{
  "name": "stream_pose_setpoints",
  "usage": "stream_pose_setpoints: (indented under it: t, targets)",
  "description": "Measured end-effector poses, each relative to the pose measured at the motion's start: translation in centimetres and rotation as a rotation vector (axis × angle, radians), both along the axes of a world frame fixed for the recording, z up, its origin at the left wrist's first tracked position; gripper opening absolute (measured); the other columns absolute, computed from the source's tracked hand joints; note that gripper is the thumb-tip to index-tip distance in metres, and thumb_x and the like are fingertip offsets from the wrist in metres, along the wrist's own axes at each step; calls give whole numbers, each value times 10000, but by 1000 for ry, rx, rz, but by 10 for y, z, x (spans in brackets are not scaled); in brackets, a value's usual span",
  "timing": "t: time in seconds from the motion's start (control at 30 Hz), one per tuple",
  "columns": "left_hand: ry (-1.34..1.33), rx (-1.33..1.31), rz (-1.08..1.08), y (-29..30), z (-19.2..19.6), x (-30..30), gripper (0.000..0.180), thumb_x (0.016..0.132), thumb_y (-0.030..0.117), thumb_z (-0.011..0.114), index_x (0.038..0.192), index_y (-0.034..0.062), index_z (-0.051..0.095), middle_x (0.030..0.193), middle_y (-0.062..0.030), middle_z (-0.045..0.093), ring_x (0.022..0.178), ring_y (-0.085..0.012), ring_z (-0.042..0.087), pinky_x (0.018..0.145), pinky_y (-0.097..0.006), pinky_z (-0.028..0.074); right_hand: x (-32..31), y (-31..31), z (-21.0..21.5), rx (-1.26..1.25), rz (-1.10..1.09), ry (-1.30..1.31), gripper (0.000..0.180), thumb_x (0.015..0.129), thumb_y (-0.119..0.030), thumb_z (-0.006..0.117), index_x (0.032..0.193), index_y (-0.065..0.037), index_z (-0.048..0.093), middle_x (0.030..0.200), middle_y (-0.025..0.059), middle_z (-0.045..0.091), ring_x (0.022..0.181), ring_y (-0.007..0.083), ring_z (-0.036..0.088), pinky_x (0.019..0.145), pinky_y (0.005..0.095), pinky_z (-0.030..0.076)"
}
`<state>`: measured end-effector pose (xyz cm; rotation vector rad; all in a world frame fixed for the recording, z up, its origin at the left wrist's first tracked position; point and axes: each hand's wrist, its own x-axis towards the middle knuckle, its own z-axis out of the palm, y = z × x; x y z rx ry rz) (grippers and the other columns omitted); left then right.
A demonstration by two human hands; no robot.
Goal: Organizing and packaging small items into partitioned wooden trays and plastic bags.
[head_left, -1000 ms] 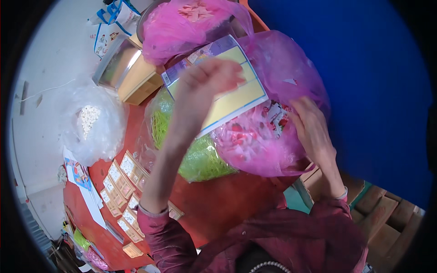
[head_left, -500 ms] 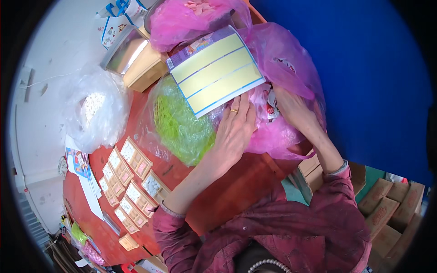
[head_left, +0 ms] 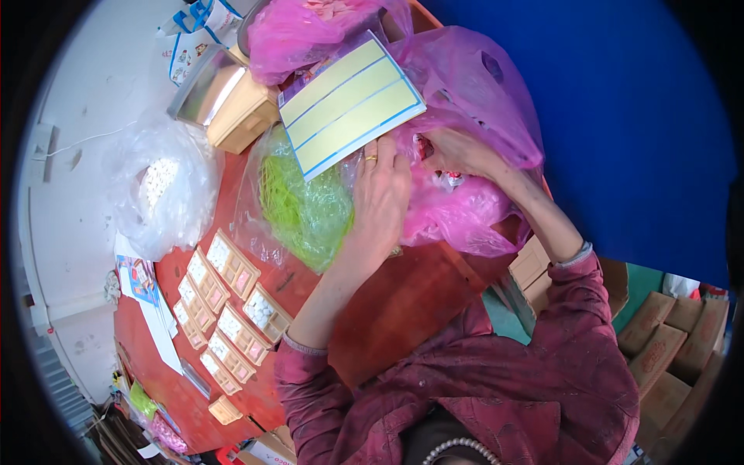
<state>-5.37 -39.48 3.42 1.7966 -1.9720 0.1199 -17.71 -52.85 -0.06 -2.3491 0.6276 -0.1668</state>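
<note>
A small packing workshop, by the look of my red table (head_left: 403, 310).

I sit at this table, and everything around it speaks of packing goods by hand: rows of small tan compartment boxes (head_left: 232, 302) filled with white pieces lie on its left part, a clear bag of white pieces (head_left: 163, 186) rests at its far left edge, a metal-topped scale (head_left: 225, 105) stands at its far end, pink bags (head_left: 473, 116) bulge on it, and stacked cardboard cartons (head_left: 666, 341) wait off its right side.
</note>
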Motion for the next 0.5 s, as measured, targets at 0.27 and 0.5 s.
stream_pose_setpoints:
  t: [0.27,0.5]
  targets:
    - [204,-204,103,20,-1,15,227,729,-30,499,954,-42,517,1111,-241,484,983,-422,498,841,-459,428,17,12,57,153,35,299,568,650,-377,701,987,46,528,882,240,596,895,387,571,713,436,445]
    - [495,-145,108,26,-12,2,208,702,-86,478,902,-30,485,984,-227,472,917,-415,502,748,-467,432,6,19,19,-79,117,267,398,797,-248,581,1085,21,529,991,248,571,927,377,556,784,420,442]
